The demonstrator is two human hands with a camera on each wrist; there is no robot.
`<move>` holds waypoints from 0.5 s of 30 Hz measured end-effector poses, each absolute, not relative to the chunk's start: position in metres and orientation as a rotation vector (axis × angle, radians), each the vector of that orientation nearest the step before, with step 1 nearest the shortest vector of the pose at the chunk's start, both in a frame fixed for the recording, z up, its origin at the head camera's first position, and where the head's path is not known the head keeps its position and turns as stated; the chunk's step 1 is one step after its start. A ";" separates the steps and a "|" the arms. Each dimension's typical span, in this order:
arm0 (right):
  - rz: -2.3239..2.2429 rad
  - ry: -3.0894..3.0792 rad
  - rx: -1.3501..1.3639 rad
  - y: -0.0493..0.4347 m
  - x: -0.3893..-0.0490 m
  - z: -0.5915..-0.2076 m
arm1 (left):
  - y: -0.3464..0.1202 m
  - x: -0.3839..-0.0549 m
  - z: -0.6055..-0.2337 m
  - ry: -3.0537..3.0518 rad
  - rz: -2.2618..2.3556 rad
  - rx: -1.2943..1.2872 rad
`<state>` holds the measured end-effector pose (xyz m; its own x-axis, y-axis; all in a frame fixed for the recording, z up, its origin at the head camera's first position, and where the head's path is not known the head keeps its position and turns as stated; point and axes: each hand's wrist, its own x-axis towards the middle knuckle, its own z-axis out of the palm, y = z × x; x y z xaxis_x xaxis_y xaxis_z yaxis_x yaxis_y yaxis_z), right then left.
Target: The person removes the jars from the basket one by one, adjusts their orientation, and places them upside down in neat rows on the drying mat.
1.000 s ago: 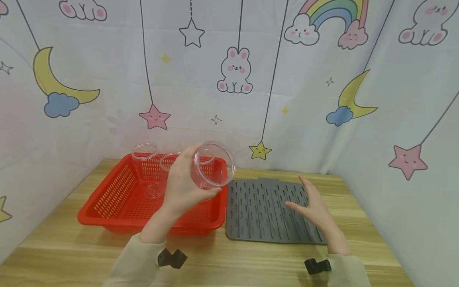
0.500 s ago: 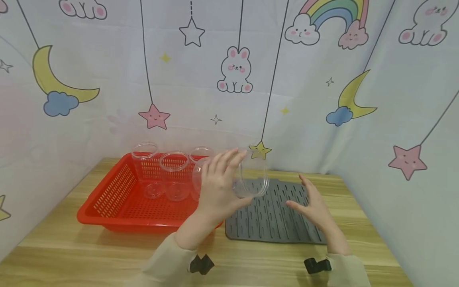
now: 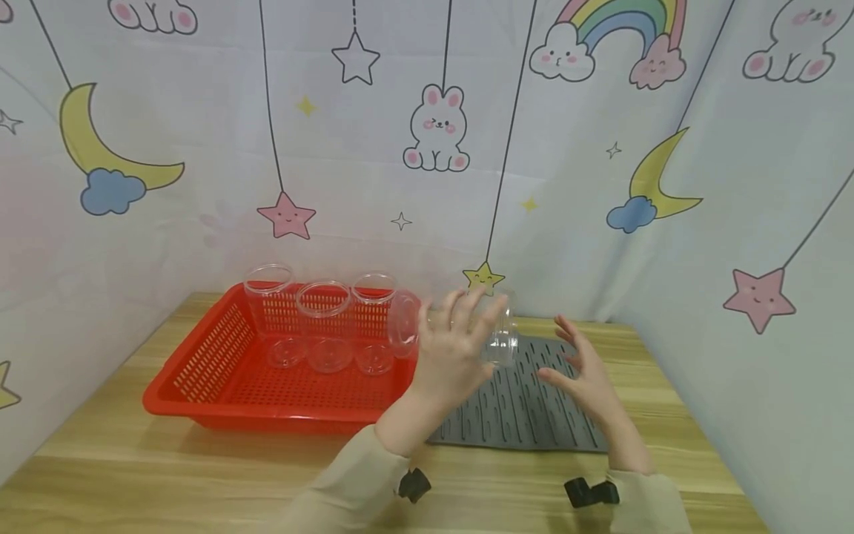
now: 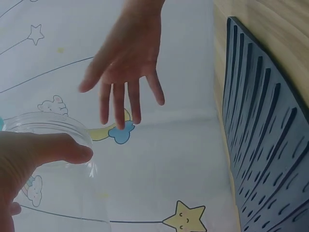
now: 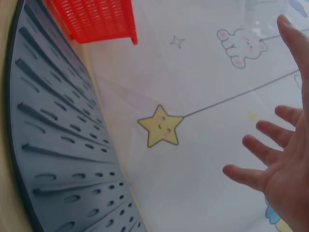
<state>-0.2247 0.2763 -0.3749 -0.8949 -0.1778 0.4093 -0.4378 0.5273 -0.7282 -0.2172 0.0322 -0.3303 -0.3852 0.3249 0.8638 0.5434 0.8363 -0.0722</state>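
My left hand (image 3: pixel 450 360) holds a clear cup (image 3: pixel 503 334) tipped on its side, fingers over its far side and thumb below. Its base end points left over the red basket's right side and its rim end points right, above the grey mat (image 3: pixel 527 415). In the left wrist view, the thumb lies just under the ringed rim (image 4: pixel 53 121). To the right of the cup, my right hand (image 3: pixel 587 378) hovers over the mat's right part, fingers spread and holding nothing. Its spread palm shows in the right wrist view.
Three clear cups (image 3: pixel 325 319) stand upright in the red basket (image 3: pixel 267 410), left of the mat. Both sit on a wooden table (image 3: pixel 220 475). A printed white cloth (image 3: pixel 333 148) hangs close behind them and along both sides.
My left hand has carried the cup rightward from over the basket to above the mat's left part, turning its mouth from facing me to facing right. The right hand has barely moved.
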 end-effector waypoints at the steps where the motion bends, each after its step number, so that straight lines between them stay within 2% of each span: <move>1: 1.317 -2.468 0.530 0.275 -0.224 -0.374 | 0.034 -0.218 -0.331 -2.011 -0.248 -0.642; 10: 1.524 -2.290 0.798 0.263 -0.221 -0.372 | 0.050 -0.218 -0.343 -2.054 -0.061 -0.678; 15: 1.620 -2.302 0.796 0.255 -0.220 -0.374 | 0.059 -0.218 -0.350 -2.071 -0.008 -0.701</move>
<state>-0.2201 0.2546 -0.3740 -0.8303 -0.3046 0.4667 -0.5422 0.2475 -0.8030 -0.2179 0.0593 -0.3503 -0.4156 0.4761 0.7750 0.4823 0.8378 -0.2560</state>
